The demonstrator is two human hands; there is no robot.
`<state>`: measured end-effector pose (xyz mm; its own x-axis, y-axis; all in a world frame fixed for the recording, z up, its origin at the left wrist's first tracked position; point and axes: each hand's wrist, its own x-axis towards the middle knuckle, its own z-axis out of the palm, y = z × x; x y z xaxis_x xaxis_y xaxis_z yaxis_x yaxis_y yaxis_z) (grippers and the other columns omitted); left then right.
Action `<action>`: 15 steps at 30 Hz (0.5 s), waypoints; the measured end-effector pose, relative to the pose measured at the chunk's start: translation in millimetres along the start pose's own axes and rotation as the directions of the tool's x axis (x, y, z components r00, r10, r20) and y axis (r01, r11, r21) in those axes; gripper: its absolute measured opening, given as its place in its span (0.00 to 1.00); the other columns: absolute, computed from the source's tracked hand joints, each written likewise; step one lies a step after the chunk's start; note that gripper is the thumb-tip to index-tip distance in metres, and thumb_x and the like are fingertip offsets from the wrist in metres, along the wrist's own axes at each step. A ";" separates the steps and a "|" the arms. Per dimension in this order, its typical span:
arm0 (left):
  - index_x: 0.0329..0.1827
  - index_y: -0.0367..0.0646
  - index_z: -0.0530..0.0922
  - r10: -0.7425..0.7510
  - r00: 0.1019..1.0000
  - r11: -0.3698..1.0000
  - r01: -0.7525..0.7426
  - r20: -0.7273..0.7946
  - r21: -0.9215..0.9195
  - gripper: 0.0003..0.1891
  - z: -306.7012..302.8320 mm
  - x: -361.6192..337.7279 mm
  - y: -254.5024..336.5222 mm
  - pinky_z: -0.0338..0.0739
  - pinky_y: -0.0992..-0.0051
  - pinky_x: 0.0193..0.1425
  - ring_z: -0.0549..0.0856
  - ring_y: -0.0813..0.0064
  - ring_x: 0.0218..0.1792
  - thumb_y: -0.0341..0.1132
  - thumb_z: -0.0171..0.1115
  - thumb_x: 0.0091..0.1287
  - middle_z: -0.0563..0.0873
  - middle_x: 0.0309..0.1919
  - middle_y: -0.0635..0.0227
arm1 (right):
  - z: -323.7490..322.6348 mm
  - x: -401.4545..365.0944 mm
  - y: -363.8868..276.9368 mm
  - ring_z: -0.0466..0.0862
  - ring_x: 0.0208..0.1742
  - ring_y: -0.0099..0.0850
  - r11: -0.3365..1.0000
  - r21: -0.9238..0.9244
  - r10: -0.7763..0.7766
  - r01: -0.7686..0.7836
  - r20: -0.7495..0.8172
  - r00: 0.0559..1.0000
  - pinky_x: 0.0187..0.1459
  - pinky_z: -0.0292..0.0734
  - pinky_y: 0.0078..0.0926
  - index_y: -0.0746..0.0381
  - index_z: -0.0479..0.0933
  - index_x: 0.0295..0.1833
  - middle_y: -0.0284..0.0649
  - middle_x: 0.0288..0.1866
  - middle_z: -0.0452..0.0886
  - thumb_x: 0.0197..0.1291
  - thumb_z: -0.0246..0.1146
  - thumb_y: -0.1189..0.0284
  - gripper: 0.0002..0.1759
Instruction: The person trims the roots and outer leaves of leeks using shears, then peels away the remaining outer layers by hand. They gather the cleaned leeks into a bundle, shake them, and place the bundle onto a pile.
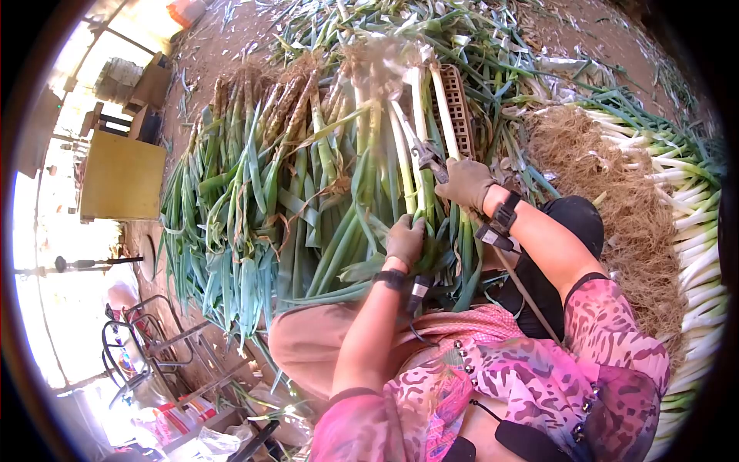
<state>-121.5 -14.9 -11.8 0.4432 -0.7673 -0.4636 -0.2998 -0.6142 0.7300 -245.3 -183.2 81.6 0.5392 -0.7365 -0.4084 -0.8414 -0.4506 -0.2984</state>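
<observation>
My left hand (406, 240), in a brownish glove, is closed around the green part of a few long green onions (403, 158). Their white shanks point away from me, and the root ends are blurred. My right hand (466, 183), gloved too, grips a metal air gun (428, 158) with a thin nozzle, angled toward those shanks. From it a hose (531, 296) runs back past my right forearm to my body. Left of my hands lies a thick layer of unpeeled green onions (262, 169), with soil-brown shanks and green leaves toward me.
A plastic crate (454, 108) stands behind the shanks amid leaf scraps (493, 46). To the right, white-stemmed green onions (697, 262) lie in a long row with roots (608, 192) inward. A yellow box (123, 177) and a metal-framed chair (150, 339) are at the left.
</observation>
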 end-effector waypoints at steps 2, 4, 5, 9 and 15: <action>0.58 0.41 0.82 0.011 1.000 0.999 -0.012 0.017 0.043 0.23 -0.2 -0.6 5.6 0.77 0.57 0.59 0.85 0.46 0.54 0.50 0.59 0.71 0.88 0.49 0.46 | -3.2 9.9 -2.5 0.87 0.54 0.48 0.999 -0.001 -0.036 0.036 -0.005 0.999 0.57 0.80 0.42 0.67 0.79 0.53 0.55 0.48 0.87 0.56 0.65 0.51 0.31; 0.58 0.41 0.82 -0.003 1.000 0.998 0.002 0.019 0.065 0.22 -0.1 -1.3 10.0 0.77 0.57 0.60 0.85 0.45 0.55 0.50 0.59 0.71 0.87 0.49 0.45 | -13.6 22.9 -12.2 0.87 0.54 0.48 0.999 0.047 -0.003 0.004 -0.012 1.000 0.58 0.79 0.42 0.66 0.79 0.52 0.54 0.48 0.87 0.57 0.65 0.51 0.30; 0.57 0.41 0.82 -0.004 1.000 0.998 0.002 0.020 0.070 0.22 0.1 -1.9 10.4 0.77 0.57 0.60 0.85 0.45 0.55 0.50 0.59 0.71 0.87 0.49 0.45 | -20.5 31.4 -13.8 0.87 0.54 0.47 0.999 0.036 0.011 -0.011 0.010 1.000 0.58 0.79 0.41 0.66 0.80 0.52 0.53 0.49 0.87 0.57 0.64 0.51 0.29; 0.57 0.41 0.82 -0.005 1.000 0.998 0.004 0.011 0.060 0.22 2.0 -1.3 2.7 0.77 0.56 0.59 0.85 0.45 0.54 0.49 0.59 0.71 0.87 0.49 0.44 | -17.7 56.4 -13.0 0.87 0.55 0.46 1.000 -0.028 -0.001 0.000 -0.046 0.999 0.58 0.80 0.40 0.66 0.81 0.52 0.52 0.50 0.87 0.57 0.64 0.52 0.28; 0.56 0.41 0.82 0.007 1.000 0.998 -0.008 0.013 0.062 0.22 -0.5 -2.3 9.8 0.77 0.57 0.59 0.85 0.46 0.54 0.49 0.59 0.71 0.87 0.48 0.45 | -11.1 46.1 -7.6 0.87 0.55 0.46 1.000 -0.029 0.009 -0.010 -0.035 0.999 0.57 0.80 0.39 0.67 0.81 0.52 0.53 0.51 0.87 0.57 0.64 0.52 0.29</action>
<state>-125.0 -19.0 -3.4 0.4301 -0.7738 -0.4649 -0.3548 -0.6185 0.7011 -214.5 -219.3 74.6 0.5302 -0.7576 -0.3806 -0.8473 -0.4577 -0.2692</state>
